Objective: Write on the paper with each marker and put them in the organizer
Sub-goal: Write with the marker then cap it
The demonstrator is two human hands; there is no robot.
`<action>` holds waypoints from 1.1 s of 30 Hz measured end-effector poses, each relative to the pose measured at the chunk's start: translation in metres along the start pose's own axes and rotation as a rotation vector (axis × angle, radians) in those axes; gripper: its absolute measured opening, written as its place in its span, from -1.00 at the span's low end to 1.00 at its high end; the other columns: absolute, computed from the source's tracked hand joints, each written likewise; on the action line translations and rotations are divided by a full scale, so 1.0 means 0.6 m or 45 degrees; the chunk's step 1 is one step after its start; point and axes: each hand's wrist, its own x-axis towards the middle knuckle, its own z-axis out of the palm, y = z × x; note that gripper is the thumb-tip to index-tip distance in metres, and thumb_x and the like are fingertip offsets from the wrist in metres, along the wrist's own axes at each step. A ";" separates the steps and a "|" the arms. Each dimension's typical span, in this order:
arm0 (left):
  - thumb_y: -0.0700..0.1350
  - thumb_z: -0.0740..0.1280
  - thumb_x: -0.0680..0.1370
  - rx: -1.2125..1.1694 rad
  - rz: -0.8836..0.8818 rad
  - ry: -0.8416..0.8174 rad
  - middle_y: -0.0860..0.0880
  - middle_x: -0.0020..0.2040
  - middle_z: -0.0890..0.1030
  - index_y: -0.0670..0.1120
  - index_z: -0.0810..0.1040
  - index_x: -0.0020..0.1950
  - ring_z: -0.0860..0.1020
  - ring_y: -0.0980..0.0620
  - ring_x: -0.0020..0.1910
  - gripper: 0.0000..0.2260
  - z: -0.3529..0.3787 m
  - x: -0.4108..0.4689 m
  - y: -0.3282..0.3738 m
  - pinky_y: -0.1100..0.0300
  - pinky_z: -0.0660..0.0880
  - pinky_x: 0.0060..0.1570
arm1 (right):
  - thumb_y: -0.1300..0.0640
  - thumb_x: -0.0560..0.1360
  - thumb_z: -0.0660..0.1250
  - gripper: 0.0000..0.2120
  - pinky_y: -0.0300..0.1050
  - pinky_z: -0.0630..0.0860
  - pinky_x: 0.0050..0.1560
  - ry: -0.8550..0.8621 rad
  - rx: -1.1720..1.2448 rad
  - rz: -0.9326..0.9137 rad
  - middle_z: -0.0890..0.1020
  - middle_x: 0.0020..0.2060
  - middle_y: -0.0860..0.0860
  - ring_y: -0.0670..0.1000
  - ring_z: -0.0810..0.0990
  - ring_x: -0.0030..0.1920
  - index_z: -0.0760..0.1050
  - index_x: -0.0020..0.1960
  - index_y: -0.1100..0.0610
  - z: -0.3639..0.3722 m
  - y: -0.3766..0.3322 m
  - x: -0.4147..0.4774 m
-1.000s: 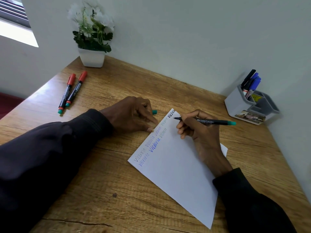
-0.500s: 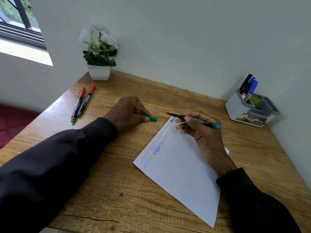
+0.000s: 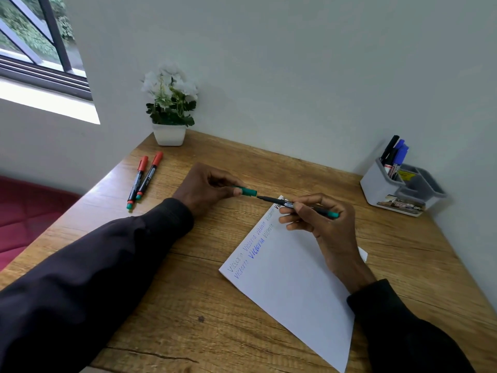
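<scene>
Far left of the paper (image 3: 290, 286), two red-capped markers (image 3: 137, 181) lie side by side on the desk (image 3: 188, 305). Closer in, just off the paper's top corner, the left hand (image 3: 204, 185) pinches the green cap (image 3: 248, 191) between thumb and fingertips, with the open end aimed at the nib. Over that corner the right hand (image 3: 328, 227) has its fingers clamped round the green marker (image 3: 271, 200), nib right at the cap's mouth. Whether they're touching or a hair apart is too close to call. This looks like the capping step. The marker should be light, stiff, slick plastic, so a mid-barrel grip by the label gives a straight push; too far back and the nib may skid off the rim. Right of the paper, by the wall, the grey organizer (image 3: 375, 185) holds black and blue markers upright — this one's destination, I'd say.
</scene>
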 end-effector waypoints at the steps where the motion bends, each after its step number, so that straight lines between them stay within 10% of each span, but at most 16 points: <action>1: -0.25 0.46 0.46 -0.005 0.002 -0.003 0.11 -0.06 0.68 -0.11 0.69 0.04 0.60 0.26 -0.01 -0.82 0.000 -0.001 0.002 0.52 0.47 -0.08 | 0.37 0.56 0.40 -0.91 -0.04 0.71 -0.18 0.003 -0.004 -0.006 0.75 -0.11 0.28 0.31 0.76 -0.16 0.65 0.02 0.38 0.000 0.001 0.000; 12: -0.26 0.47 0.46 -0.013 0.018 -0.007 0.05 -0.04 0.70 -0.10 0.69 0.03 0.60 0.22 -0.01 -0.82 0.002 -0.001 0.005 0.49 0.50 -0.06 | 0.35 0.58 0.39 -0.93 -0.01 0.72 -0.14 0.027 -0.002 -0.003 0.76 -0.11 0.24 0.29 0.76 -0.15 0.64 0.03 0.32 -0.001 0.003 0.000; 20: -0.21 0.48 0.44 -0.064 0.051 -0.173 -0.07 -0.07 0.72 -0.15 0.69 0.00 0.65 -0.05 -0.04 -0.85 0.015 -0.010 0.021 0.07 0.60 -0.01 | 0.29 0.50 0.53 -0.93 -0.08 0.66 -0.30 0.002 -0.401 -0.290 0.77 -0.20 0.06 0.12 0.73 -0.28 0.74 -0.02 0.22 0.008 0.010 -0.005; 33: -0.26 0.49 0.44 -0.182 0.105 0.050 0.00 -0.17 0.71 -0.20 0.71 -0.03 0.65 0.14 -0.19 -0.88 0.041 -0.014 0.037 0.39 0.54 -0.20 | 0.24 0.51 0.53 -0.96 -0.09 0.63 -0.28 0.075 -0.402 -0.368 0.75 -0.26 0.02 0.08 0.70 -0.32 0.73 -0.04 0.20 0.013 0.006 -0.003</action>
